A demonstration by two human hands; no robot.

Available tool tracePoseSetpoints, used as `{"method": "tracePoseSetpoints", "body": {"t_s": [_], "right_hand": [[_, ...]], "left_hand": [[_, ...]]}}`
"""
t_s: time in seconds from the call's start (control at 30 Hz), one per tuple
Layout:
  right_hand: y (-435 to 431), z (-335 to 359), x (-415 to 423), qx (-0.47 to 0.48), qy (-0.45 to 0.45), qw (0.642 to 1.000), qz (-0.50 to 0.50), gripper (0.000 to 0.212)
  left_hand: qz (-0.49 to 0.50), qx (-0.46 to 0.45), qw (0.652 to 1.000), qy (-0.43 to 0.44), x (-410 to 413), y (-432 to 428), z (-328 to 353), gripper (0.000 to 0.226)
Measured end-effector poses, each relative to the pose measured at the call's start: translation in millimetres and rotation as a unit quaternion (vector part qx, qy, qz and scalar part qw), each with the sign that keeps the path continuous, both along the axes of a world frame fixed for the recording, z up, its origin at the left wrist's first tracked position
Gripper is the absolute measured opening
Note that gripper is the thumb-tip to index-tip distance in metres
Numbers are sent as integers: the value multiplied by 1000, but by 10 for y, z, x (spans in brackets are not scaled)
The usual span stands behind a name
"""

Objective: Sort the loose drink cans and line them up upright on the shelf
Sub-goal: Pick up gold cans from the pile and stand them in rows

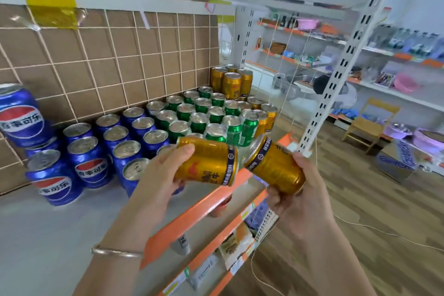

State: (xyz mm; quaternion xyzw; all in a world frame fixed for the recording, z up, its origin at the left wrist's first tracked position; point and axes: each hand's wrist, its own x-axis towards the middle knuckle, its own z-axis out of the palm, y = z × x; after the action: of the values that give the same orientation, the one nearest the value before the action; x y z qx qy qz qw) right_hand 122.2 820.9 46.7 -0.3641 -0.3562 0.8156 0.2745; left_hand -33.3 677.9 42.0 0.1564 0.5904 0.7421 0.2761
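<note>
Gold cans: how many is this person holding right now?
2. The sideways gold can is gripped by the left hand; the tilted gold can by the right hand. More gold cans stand on the shelf.

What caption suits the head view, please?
Left hand holds a gold can, right hand a second can, before the stocked shelf.

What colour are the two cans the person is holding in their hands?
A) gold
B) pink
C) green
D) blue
A: the left hand grips one gold can and the right hand grips another gold can, both tilted, while the blue cans and green cans stand on the shelf.
</note>
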Motion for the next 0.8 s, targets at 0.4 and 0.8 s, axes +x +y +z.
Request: {"method": "tracePoseSetpoints", "body": {"t_s": [0.4, 0.8], "right_hand": [[1109, 161, -737, 172, -15, 985, -16, 35], [2739, 275, -1728, 402, -99, 910, -3, 84]], "left_hand": [[-27, -156, 953, 258, -846, 1115, 541, 20], [-5, -325, 837, 439, -1423, 2644, 535, 46]]}}
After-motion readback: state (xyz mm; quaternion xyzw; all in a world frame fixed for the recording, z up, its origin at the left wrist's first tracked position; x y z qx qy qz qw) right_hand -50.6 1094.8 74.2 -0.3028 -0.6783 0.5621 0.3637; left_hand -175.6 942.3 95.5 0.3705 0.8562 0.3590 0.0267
